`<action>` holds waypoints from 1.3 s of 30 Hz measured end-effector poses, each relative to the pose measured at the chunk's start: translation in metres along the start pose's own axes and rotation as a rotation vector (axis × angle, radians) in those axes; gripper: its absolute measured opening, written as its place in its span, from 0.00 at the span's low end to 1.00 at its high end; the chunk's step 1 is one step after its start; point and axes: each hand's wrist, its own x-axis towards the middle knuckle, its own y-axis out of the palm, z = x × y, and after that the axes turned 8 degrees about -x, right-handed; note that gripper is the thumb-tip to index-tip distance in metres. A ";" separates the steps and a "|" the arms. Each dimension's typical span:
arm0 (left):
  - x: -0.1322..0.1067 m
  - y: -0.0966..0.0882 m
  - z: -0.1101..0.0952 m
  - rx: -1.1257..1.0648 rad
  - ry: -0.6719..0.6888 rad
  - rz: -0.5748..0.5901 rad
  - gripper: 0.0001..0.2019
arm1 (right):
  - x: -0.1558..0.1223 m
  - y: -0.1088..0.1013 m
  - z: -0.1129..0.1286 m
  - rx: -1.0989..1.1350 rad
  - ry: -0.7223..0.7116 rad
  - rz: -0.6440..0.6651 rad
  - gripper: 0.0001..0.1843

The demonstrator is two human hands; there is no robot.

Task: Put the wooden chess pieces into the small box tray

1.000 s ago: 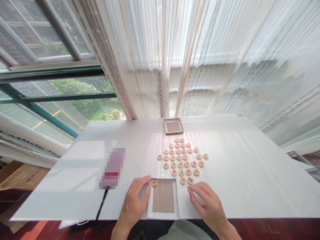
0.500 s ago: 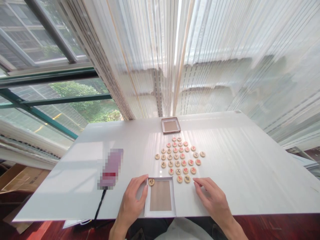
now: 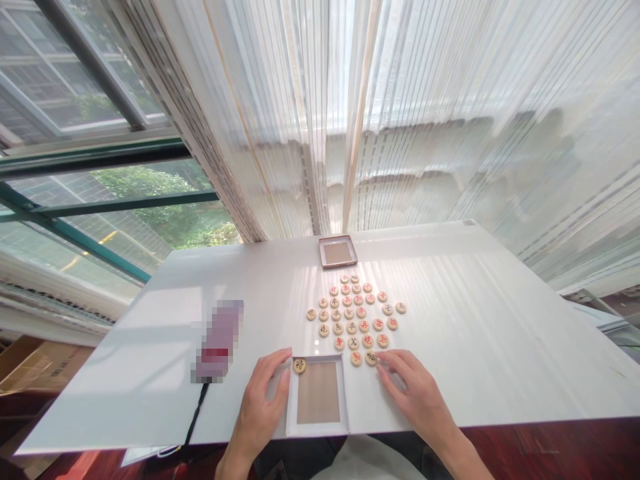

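Note:
A shallow white box with a brown floor lies at the near table edge. One wooden chess disc sits in its far left corner. My left hand rests flat against the box's left side, fingers stretched out near that disc. My right hand lies on the table to the right of the box, fingers apart, its fingertips touching the nearest disc of a cluster of several round wooden chess pieces marked in red or black.
A second small box with a dark rim sits beyond the pieces. A blurred pinkish object with a black cable lies left of my hands. The white table stands against sheer curtains and a window.
My right hand drew back to the right, then reached forward again to the nearest disc. The view shifted slightly. My left hand stayed by the box.

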 end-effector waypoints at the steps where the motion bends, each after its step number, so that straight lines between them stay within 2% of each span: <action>1: 0.002 -0.001 -0.003 -0.006 0.013 0.006 0.15 | 0.000 -0.001 0.000 0.002 0.002 0.000 0.12; 4: 0.014 -0.002 -0.018 -0.019 0.101 0.057 0.14 | 0.001 -0.002 0.002 0.010 0.006 -0.007 0.12; 9: 0.042 0.003 -0.047 -0.002 0.233 0.240 0.14 | 0.002 -0.002 0.003 0.033 0.021 -0.004 0.11; 14: 0.070 0.007 -0.053 0.076 0.244 0.346 0.14 | 0.002 -0.003 0.003 0.050 0.024 -0.019 0.10; 20: 0.089 -0.001 -0.041 0.147 0.215 0.305 0.13 | 0.001 -0.005 0.002 0.095 0.040 -0.007 0.09; 29: 0.100 -0.018 -0.022 0.210 0.152 0.213 0.12 | 0.003 -0.006 0.001 0.134 0.061 0.001 0.09; 32: 0.097 -0.017 -0.024 0.209 0.162 0.204 0.12 | 0.003 -0.007 0.002 0.135 0.066 0.003 0.09; 39: 0.093 -0.002 -0.038 0.166 0.202 0.274 0.11 | 0.003 -0.010 0.005 0.132 0.099 0.020 0.12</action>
